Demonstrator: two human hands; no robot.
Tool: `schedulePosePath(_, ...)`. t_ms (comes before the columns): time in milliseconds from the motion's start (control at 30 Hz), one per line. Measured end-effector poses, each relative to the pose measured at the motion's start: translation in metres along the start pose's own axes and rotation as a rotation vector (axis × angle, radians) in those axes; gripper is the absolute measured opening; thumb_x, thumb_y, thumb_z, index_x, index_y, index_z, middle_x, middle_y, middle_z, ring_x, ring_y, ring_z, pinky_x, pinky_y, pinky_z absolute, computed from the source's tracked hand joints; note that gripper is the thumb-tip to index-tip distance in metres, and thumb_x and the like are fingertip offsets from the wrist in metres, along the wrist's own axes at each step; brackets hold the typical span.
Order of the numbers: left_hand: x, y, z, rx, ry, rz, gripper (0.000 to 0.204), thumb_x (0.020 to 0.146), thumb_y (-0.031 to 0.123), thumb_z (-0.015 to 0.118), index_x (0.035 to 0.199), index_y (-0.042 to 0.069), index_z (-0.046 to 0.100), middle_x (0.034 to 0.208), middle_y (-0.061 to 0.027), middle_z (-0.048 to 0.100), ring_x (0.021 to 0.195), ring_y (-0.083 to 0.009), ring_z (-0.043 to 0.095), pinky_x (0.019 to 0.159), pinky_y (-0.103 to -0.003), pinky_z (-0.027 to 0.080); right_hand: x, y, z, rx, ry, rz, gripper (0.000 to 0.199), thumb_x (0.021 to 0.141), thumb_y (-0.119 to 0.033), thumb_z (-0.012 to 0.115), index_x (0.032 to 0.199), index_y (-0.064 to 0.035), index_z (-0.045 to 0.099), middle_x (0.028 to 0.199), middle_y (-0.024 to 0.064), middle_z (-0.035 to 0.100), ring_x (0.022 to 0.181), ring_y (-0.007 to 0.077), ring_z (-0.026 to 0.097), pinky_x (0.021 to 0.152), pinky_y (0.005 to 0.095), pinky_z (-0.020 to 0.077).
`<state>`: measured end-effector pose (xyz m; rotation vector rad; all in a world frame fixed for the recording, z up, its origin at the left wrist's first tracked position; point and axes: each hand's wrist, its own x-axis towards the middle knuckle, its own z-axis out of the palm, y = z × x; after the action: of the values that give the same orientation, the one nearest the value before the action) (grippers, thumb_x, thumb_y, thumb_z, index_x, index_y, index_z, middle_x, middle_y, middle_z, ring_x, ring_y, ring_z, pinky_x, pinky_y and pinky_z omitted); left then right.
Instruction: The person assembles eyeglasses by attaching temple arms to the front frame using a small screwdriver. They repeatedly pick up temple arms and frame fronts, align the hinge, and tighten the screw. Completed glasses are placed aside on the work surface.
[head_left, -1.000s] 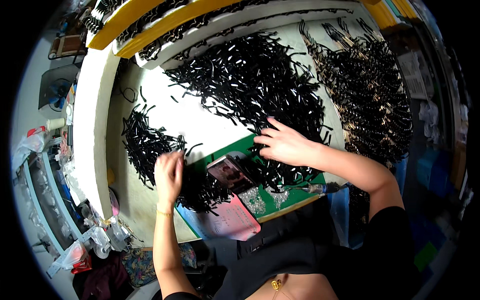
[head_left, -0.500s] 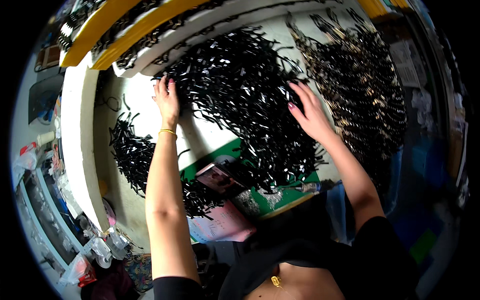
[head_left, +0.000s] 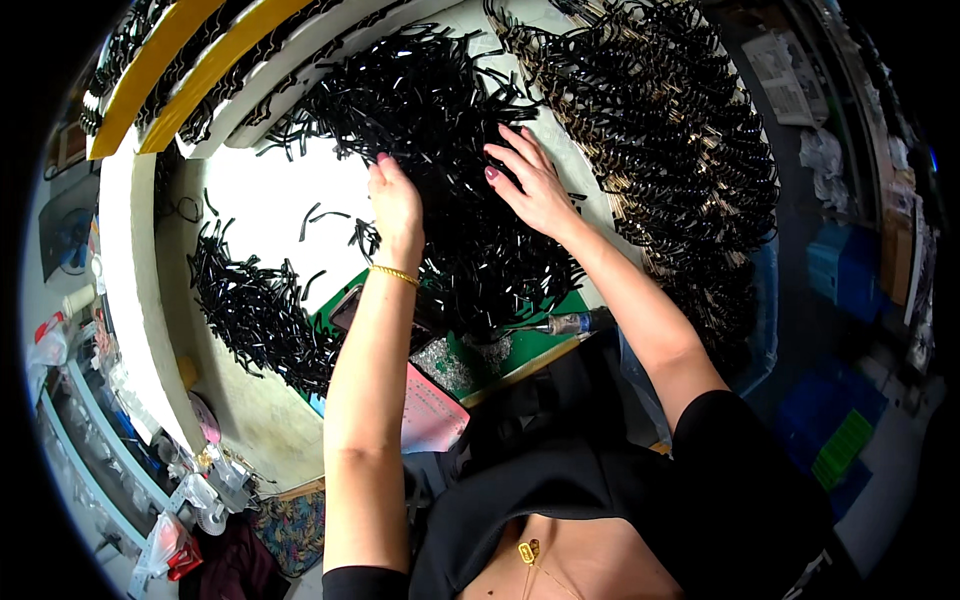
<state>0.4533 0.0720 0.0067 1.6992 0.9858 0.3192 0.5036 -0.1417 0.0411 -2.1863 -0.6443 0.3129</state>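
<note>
A large heap of short, glossy black strips [head_left: 400, 90] spreads over the white tabletop. My left hand [head_left: 398, 208] is at the heap's left side, thumb showing and the other fingers mostly hidden; whether it grips any strips I cannot tell. My right hand [head_left: 535, 188] rests at the heap's right side with its fingers stretched apart. Between the hands the strips are packed together. A smaller pile of black strips [head_left: 250, 310] lies to the left of my left forearm, and a few loose ones [head_left: 325, 215] are scattered near my left hand.
Dense rows of black and gold pieces [head_left: 670, 130] fill the right side. White and yellow racks [head_left: 190, 75] stand far left. Near the front edge are a green mat [head_left: 520, 350], a partly hidden phone [head_left: 346, 308], small silvery bits [head_left: 445, 365], a pink sheet [head_left: 432, 415] and a cylindrical tool [head_left: 565, 323].
My left hand has moved right, closer to my right hand, and the heap between them is narrower. More bare tabletop shows on the left. The whole view has shifted somewhat.
</note>
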Motion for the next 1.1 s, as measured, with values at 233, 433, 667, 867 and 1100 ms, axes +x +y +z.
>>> schedulePosePath(233, -0.088, 0.045, 0.002, -0.104, -0.122, 0.029, 0.038, 0.106, 0.022, 0.043, 0.127, -0.008, 0.053, 0.12, -0.0241, 0.063, 0.109, -0.0331, 0.061, 0.098, -0.041, 0.046, -0.025, -0.009, -0.014, 0.181, -0.05, 0.03, 0.045, 0.103, -0.035, 0.057, 0.143, -0.0141, 0.055, 0.157, 0.014, 0.042, 0.152, 0.0385, 0.024, 0.122, 0.0476, 0.0248)
schedulePosePath(433, -0.139, 0.058, -0.017, -0.089, -0.497, -0.088, 0.054, 0.106, 0.027, 0.05, 0.147, -0.006, 0.04, 0.141, -0.0171, 0.054, 0.125, -0.0214, 0.053, 0.108, -0.032, 0.041, -0.042, -0.01, -0.049, 0.174, -0.092, 0.035, 0.043, 0.104, -0.026, 0.056, 0.142, -0.0063, 0.053, 0.152, 0.0166, 0.046, 0.144, 0.0335, 0.039, 0.118, 0.0412, 0.0325)
schedulePosePath(667, -0.177, 0.071, -0.051, 0.283, -0.457, 0.218, 0.064, 0.1, 0.019, 0.058, 0.151, -0.007, 0.031, 0.149, -0.0304, 0.044, 0.141, -0.041, 0.042, 0.117, -0.042, 0.035, 0.01, -0.097, -0.04, 0.063, 0.008, -0.322, 0.025, 0.092, -0.005, 0.059, 0.117, -0.0053, 0.065, 0.123, 0.0135, 0.061, 0.117, 0.0328, 0.058, 0.101, 0.0412, 0.0479)
schedulePosePath(867, -0.204, 0.09, -0.105, 0.157, -0.299, 0.365, 0.025, 0.095, 0.002, 0.059, 0.12, 0.0, 0.065, 0.122, -0.0183, 0.065, 0.113, -0.034, 0.063, 0.098, -0.04, 0.049, 0.095, -0.137, 0.126, -0.183, -0.448, -0.663, 0.043, 0.097, -0.021, 0.057, 0.14, -0.0155, 0.055, 0.147, 0.0101, 0.051, 0.139, 0.0323, 0.045, 0.116, 0.047, 0.0358)
schedulePosePath(1100, -0.209, -0.019, -0.227, 0.468, 0.356, 0.283, 0.021, 0.098, 0.004, 0.055, 0.116, 0.001, 0.066, 0.11, -0.0139, 0.068, 0.101, -0.0303, 0.062, 0.091, -0.039, 0.048, 0.076, -0.117, 0.14, -0.554, -0.677, -0.815, 0.053, 0.099, -0.038, 0.058, 0.149, -0.0259, 0.047, 0.157, 0.0047, 0.043, 0.147, 0.0347, 0.035, 0.12, 0.0604, 0.0237)
